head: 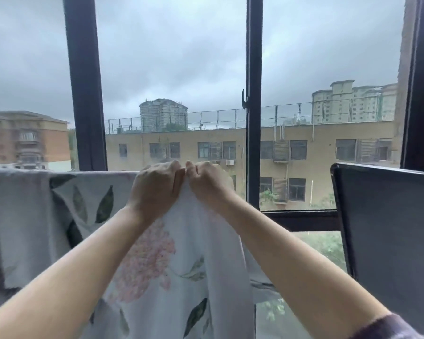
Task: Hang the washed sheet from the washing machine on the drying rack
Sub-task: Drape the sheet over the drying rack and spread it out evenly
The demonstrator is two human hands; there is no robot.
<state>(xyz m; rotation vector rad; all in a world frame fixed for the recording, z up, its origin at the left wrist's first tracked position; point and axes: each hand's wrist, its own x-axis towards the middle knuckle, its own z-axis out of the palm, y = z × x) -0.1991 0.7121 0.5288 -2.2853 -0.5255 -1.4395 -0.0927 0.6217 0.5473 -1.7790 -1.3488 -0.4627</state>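
Observation:
A pale grey sheet [186,253] printed with green leaves and a pink flower hangs in front of the window. Its left part drapes over a horizontal bar that the cloth hides. My left hand [157,184] and my right hand [206,182] are side by side at the sheet's top edge, thumbs nearly touching. Both pinch the cloth with curled fingers, and the sheet falls straight down from them.
A dark-framed window [253,118] fills the view, with a handle on its middle post. A dark flat panel [389,228] stands close at the right, below the window's right frame. Buildings and grey sky lie outside.

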